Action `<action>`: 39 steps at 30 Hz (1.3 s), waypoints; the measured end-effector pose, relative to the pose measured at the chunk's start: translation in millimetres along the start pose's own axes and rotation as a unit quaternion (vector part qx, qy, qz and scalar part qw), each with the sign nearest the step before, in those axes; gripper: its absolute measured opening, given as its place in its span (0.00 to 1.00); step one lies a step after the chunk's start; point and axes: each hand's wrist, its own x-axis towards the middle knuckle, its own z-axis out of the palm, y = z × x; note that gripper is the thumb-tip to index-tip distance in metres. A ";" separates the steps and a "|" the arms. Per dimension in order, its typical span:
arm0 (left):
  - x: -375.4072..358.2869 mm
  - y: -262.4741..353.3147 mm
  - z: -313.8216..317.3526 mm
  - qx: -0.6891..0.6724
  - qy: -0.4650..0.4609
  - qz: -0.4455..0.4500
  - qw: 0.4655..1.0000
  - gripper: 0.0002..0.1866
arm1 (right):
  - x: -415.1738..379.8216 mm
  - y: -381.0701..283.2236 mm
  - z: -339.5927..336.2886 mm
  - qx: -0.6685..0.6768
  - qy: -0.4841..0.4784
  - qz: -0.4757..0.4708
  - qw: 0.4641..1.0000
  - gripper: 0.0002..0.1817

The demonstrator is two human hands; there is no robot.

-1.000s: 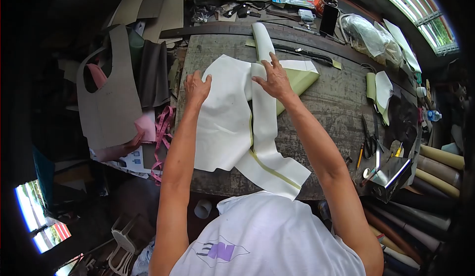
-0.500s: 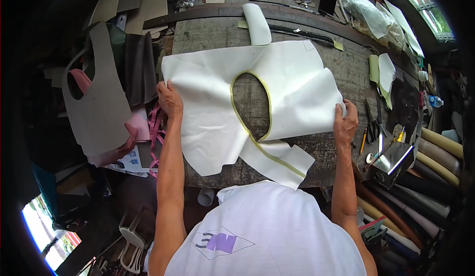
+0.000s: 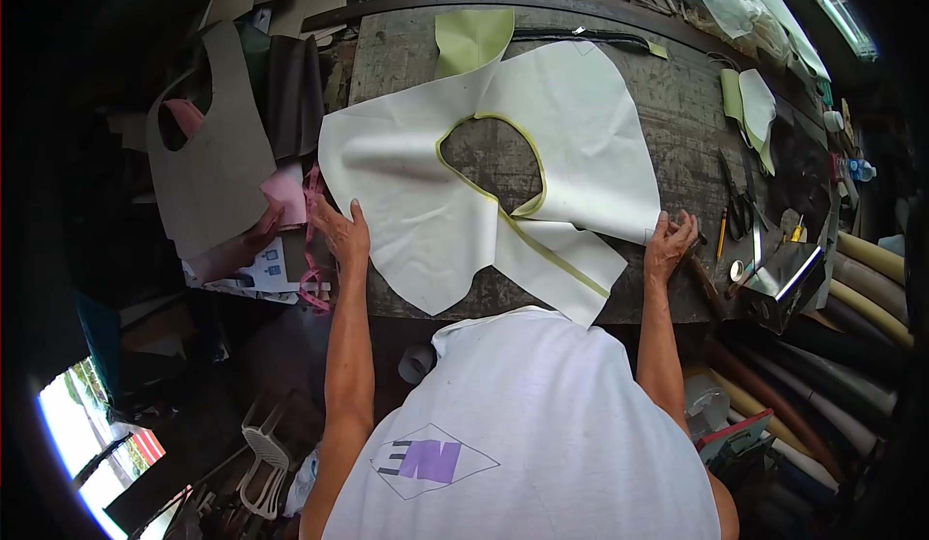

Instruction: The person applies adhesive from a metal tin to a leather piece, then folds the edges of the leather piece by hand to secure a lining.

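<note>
A white leather panel [image 3: 585,143] with a yellow-green edged oval hole lies spread across the dark worktable. One lower flap [image 3: 556,259] carries a yellow-green strip. At the top, a flap [image 3: 474,39] shows its yellow-green underside. Beside the panel's left edge is my left hand [image 3: 344,235], open with thumb and fingers apart. My right hand [image 3: 670,245] is at the lower right corner, fingers loosely bent and apart, the thumb close to the edge. Whether either hand still touches the leather is hard to make out.
Scissors [image 3: 740,211], a yellow pencil [image 3: 722,232], a tape roll [image 3: 737,271] and a dark shiny box [image 3: 782,279] sit at the right. A black zipper [image 3: 590,37] lies behind the panel. Pink tape [image 3: 312,240] hangs at the left; rolled material [image 3: 871,264] is stacked right.
The panel has been lowered and spread flatter, its right part shifting up. The top flap has turned from white to its yellow-green side. Both hands have loosened from the edges.
</note>
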 end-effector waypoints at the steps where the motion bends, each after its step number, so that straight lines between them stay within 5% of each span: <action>1: -21.4 0.0 -10.9 -0.012 -0.009 0.002 1.000 0.38 | -13.6 -5.6 -13.1 0.001 0.009 -0.034 0.999 0.25; 7: -138.4 -1.6 -23.6 0.051 -0.073 0.028 0.996 0.39 | -108.8 -18.6 -46.7 -0.081 -0.182 -0.161 0.967 0.27; 12: -151.3 22.2 -14.5 0.024 -0.105 -0.096 0.990 0.34 | -111.0 -16.0 -30.2 -0.150 -0.212 -0.174 0.950 0.28; 17: -146.5 -0.1 13.5 -0.080 -0.069 -0.016 0.994 0.27 | -112.9 7.8 -20.0 -0.099 -0.228 -0.215 0.944 0.23; 21: -109.9 -11.6 -9.6 -0.100 0.023 0.015 0.995 0.25 | -103.2 -14.1 -29.4 -0.058 -0.203 -0.166 0.963 0.22; 29: -44.4 -34.3 -25.2 -0.005 -0.042 0.056 0.998 0.29 | -123.5 -35.8 -61.2 0.063 -0.252 -0.093 0.961 0.23; 31: -38.9 -27.0 -32.5 -0.016 -0.042 0.041 0.998 0.31 | -140.6 -63.4 -101.0 0.135 -0.324 0.058 0.935 0.25; 33: -30.6 -31.0 -29.5 -0.021 -0.027 0.066 0.997 0.32 | -160.8 -71.5 -127.3 0.300 -0.383 0.295 0.823 0.25; 36: -22.7 -24.9 -27.4 -0.004 -0.028 0.067 0.997 0.33 | -202.0 -65.1 -120.6 0.166 -0.412 0.173 0.879 0.27; 39: -34.4 -7.4 -35.2 0.040 0.064 0.117 0.990 0.32 | -218.0 -63.9 -105.9 0.171 -0.417 0.193 0.872 0.27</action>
